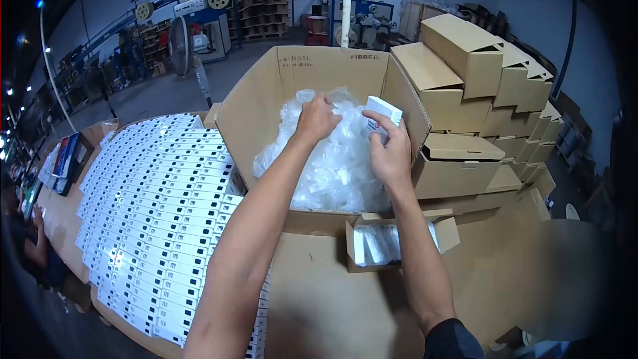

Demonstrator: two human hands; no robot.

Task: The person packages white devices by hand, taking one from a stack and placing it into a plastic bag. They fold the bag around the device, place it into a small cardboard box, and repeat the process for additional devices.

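Over a large open cardboard box (249, 103) full of clear plastic bags (332, 166), both of my hands reach in. My left hand (319, 118) is at the bags near the middle of the box, its fingers curled and pressed together; what they pinch is too small to make out. Near the right wall, my right hand (391, 149) holds a small white box (383, 110) with printing on its side, thumb and fingers around it. Below the large box, partly behind my right forearm, a small open carton (359, 267) contains plastic-wrapped items (380, 244).
Rows of stacked white boxes (156, 213) cover the left of the table (319, 299). Closed cartons (465, 73) are piled at the right. A fan (181, 46) stands behind at the left. Another person's arm (41, 239) shows at the far left.
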